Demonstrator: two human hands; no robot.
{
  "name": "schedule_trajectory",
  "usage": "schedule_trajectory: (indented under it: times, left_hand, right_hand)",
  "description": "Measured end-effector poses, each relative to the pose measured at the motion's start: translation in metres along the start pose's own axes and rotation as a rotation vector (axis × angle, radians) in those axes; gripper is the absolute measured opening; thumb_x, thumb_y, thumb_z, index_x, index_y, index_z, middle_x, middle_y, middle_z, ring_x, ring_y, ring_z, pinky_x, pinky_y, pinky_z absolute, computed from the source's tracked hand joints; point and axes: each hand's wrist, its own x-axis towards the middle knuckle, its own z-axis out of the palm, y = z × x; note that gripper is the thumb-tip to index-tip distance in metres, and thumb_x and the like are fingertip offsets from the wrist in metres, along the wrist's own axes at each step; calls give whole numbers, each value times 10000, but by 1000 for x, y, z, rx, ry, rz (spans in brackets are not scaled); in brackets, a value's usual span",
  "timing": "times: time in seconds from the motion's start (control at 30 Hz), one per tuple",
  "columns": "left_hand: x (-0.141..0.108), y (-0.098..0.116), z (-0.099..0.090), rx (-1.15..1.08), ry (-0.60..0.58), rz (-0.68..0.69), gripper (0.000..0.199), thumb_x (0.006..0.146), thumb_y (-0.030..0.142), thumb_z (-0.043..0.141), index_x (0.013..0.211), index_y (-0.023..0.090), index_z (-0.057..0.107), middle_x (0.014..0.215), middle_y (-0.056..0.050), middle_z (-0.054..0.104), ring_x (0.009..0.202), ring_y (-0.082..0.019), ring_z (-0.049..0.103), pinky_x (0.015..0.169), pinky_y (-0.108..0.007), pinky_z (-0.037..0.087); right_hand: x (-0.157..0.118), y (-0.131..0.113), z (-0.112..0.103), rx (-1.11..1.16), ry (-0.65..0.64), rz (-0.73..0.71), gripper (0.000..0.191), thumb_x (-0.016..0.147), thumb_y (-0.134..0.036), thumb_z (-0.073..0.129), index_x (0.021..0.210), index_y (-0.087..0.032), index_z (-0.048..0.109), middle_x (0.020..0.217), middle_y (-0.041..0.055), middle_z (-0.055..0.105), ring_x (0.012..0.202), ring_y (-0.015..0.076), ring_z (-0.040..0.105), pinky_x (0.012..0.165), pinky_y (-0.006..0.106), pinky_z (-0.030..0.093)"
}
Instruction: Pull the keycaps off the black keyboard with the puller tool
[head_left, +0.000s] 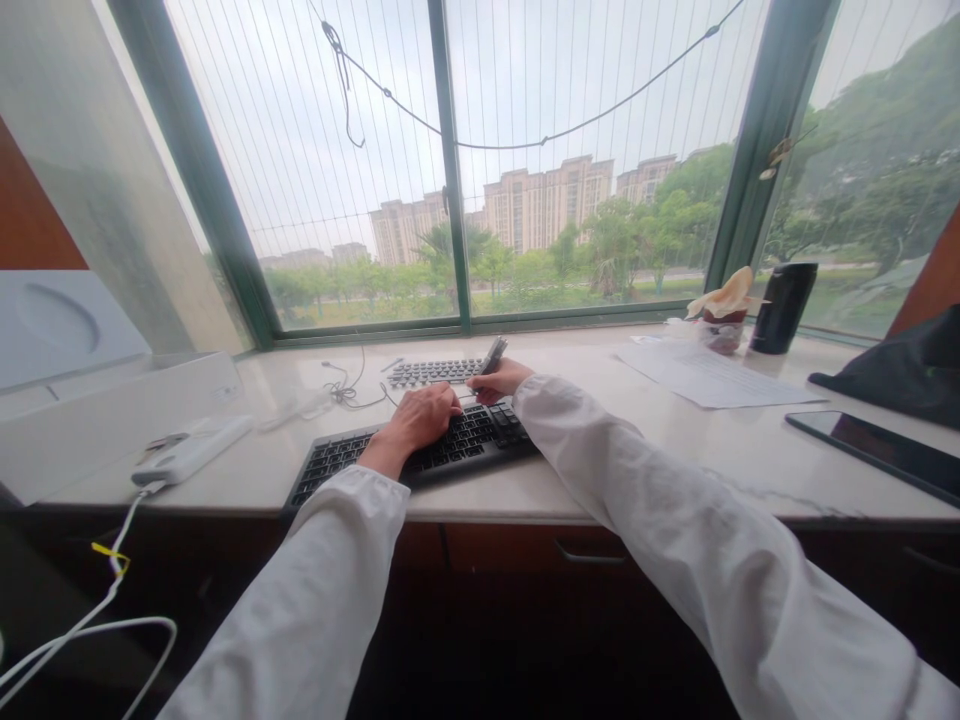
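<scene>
A black keyboard [472,432] lies at a slant near the front edge of the table. My left hand [424,415] rests over its middle, fingers curled together near the back edge; whatever they pinch is too small to make out. Just to the right, my right hand [504,380] is closed around a narrow dark grey object [493,355] that points up and away; its exact kind is unclear. A thin light piece shows between the two hands. Beyond them sits a block of grey keys [435,372], a second keyboard or loose keycaps.
Thin cables [346,388] lie left of the grey keys. A white power strip [191,450] and white box [112,420] stand at left. To the right are paper sheets [712,372], a black tumbler [784,308], a tablet or phone [885,450] and dark cloth [900,370].
</scene>
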Motion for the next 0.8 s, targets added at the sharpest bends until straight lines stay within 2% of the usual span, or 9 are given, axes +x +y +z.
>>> schedule_trajectory:
  times: [0.2,0.4,0.63,0.8]
  left_hand:
    - [-1,-9,2,-68,37,-29,244,886,329,464,944,242,684,1012,-42,680,930,-199,624,841,-315,447]
    - [1,-22,3,-147,44,-6,279,884,329,448,939,318,721,1000,26,707,880,-158,639,790,-260,465]
    - [3,-4,-9,40,0,0,244,864,360,497,924,342,734,1040,17,700,917,-200,634,760,-288,458]
    - [5,6,-12,82,-29,-82,263,874,373,480,903,340,739,1016,4,706,899,-205,638,760,-295,460]
  right_hand:
    - [1,-2,4,-107,48,-82,194,722,-284,717,695,-99,669,593,63,682,553,143,658,563,231,575]
    - [1,-1,5,-135,57,-119,176,735,-260,675,662,-101,653,550,51,660,515,123,630,523,208,552]
    - [4,3,5,-214,80,-185,186,725,-288,646,641,-123,662,603,56,686,538,132,641,513,204,539]
    - [1,1,3,-232,74,-223,194,717,-293,636,638,-120,670,623,73,695,563,152,655,500,208,525]
